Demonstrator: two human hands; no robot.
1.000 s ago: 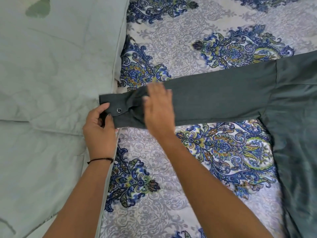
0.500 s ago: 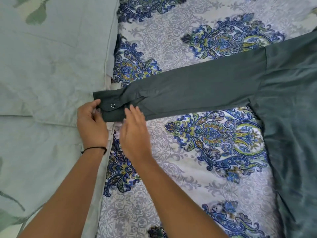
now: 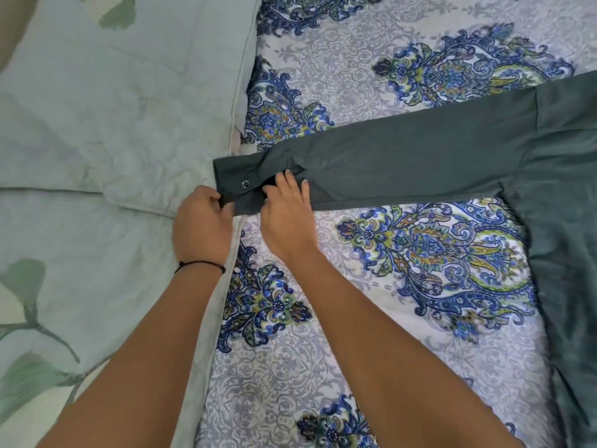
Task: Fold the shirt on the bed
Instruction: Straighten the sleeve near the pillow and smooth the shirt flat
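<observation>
**A:** Where does the shirt lie?

**B:** The shirt (image 3: 565, 195) fills the frame's right; its sleeve (image 3: 403, 169) runs leftward across the bed (image 3: 371, 367) to the cuff (image 3: 235, 185) at centre.

**A:** And the hands?

**B:** The left hand (image 3: 202, 226) pinches the cuff's end; the right hand (image 3: 286, 210), just beside it, fingers tucked into the cuff opening.

No readable text, labels, brand marks, numbers or signs anywhere in the head view.
</observation>
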